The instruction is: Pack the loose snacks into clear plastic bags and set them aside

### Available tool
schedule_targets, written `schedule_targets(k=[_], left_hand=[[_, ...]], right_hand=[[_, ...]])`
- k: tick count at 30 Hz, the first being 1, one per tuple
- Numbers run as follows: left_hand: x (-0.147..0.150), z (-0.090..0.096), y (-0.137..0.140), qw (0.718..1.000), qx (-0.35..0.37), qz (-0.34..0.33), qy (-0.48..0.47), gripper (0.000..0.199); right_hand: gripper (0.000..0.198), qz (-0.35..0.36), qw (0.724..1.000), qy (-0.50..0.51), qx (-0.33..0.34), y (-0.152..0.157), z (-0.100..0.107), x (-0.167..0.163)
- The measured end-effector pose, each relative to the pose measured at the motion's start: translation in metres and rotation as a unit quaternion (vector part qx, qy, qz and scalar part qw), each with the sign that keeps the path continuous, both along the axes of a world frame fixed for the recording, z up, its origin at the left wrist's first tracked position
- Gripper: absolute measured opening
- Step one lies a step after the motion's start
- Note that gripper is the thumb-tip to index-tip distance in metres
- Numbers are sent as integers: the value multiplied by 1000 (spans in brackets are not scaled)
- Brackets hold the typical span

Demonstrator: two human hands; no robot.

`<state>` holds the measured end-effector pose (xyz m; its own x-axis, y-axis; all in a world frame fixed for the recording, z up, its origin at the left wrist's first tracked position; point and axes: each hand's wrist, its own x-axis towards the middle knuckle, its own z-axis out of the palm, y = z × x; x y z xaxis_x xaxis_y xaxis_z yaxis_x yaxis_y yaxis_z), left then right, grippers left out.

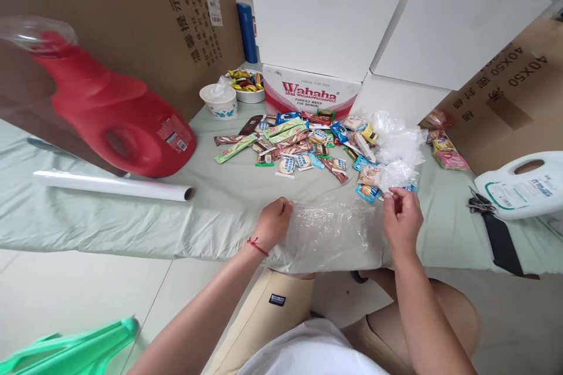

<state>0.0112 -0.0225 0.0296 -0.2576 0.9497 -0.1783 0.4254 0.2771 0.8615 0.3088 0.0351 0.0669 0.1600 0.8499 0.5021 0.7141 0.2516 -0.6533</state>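
A clear plastic bag (329, 231) lies flat at the table's front edge. Its left edge is pinched between the thumb and fingers of my left hand (273, 224), which wears a red string bracelet. My right hand (402, 217) is closed, thumb and forefinger together, at the lower end of a clump of crumpled clear plastic (393, 143). What its fingertips hold cannot be made out. Just beyond my hands lies a loose pile of wrapped snacks (303, 143), with green and brown stick packs and small round biscuit packs. Blue and beige packs (368, 179) touch the plastic clump.
A red detergent jug (118, 99) and a white film roll (114, 184) occupy the left. Behind stand a paper cup (220, 99), a snack bowl (250, 94) and a Wahaba-style carton (310, 94). Rightward are a white jug (528, 184), scissors (481, 205) and a black object (501, 243).
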Motion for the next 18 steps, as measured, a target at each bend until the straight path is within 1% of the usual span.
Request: schedule_targets(k=[1, 2, 3, 4, 5, 6, 7, 8, 10, 12, 14, 15, 17, 18], left_hand=[[1, 1, 1, 1000, 0, -5, 9, 34], [1, 1, 2, 1000, 0, -9, 15, 34], [1, 1, 2, 1000, 0, -10, 19, 33], [2, 1, 2, 1000, -2, -11, 21, 33], [2, 1, 2, 1000, -4, -11, 22, 32], [2, 2, 1, 1000, -7, -13, 23, 31], [2, 3, 0, 1000, -11, -15, 23, 30], [3, 4, -1, 999, -13, -17, 25, 29], [4, 6, -2, 999, -12, -21, 33, 27], [6, 7, -4, 999, -9, -24, 45, 26], [6, 8, -6, 999, -19, -22, 41, 20], [6, 8, -7, 999, -24, -11, 31, 15], [5, 10, -11, 999, -18, 42, 3, 6], [5, 12, -14, 997, -1, 81, -12, 11]], right_hand=[[23, 67, 997, -34, 1, -10, 7, -9], [21, 153, 985, -74, -28, -20, 12, -20], [20, 241, 959, -126, -74, -29, 16, -34], [20, 310, 924, -187, -122, -35, 18, -49], [21, 346, 890, -249, -161, -39, 19, -64], [22, 350, 869, -297, -186, -40, 18, -78], [23, 330, 861, -330, -202, -38, 18, -90], [27, 296, 865, -345, -215, -34, 17, -101], [40, 227, 880, -338, -243, -21, 16, -117], [51, 196, 885, -322, -274, -7, 14, -128], [57, 197, 888, -303, -284, 4, 9, -136], [58, 204, 892, -291, -280, 8, 5, -140], [60, 218, 899, -271, -267, 13, -6, -148], [61, 224, 901, -266, -257, 13, -12, -151]])
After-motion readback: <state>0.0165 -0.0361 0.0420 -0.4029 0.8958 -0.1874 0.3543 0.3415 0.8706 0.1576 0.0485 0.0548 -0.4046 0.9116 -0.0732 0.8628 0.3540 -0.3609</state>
